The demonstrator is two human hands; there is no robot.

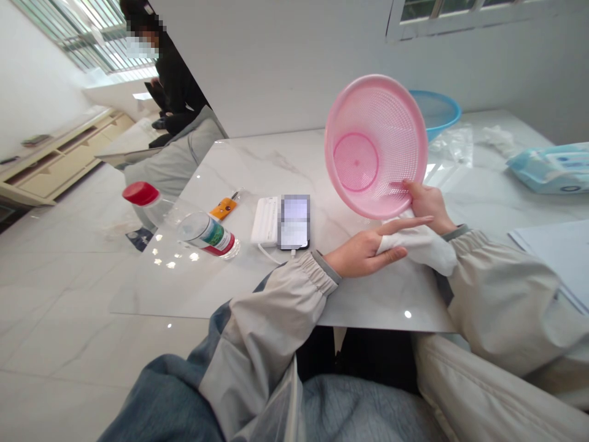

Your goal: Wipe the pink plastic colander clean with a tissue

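The right hand (426, 205) grips the lower rim of a pink colander (375, 147), fingers curled round it, holding the colander tilted up above the bench (276, 166) near its front edge. The left hand (361, 255) is spread, its index finger stretched across a bunched white cloth (416, 245) and the other fingers beneath it. The cloth sits between both hands, just under the colander.

A blue basin (437, 110) stands behind the colander, and a blue wipes packet (550, 169) lies toward the right edge, above a sheet of paper (552, 264). Left of the hands, a phone (294, 221) rests against a white power bank (265, 221), and a red-capped bottle (207, 236) lies on its side near the left edge. A seated person (177, 83) in dark clothes is well beyond the bench.
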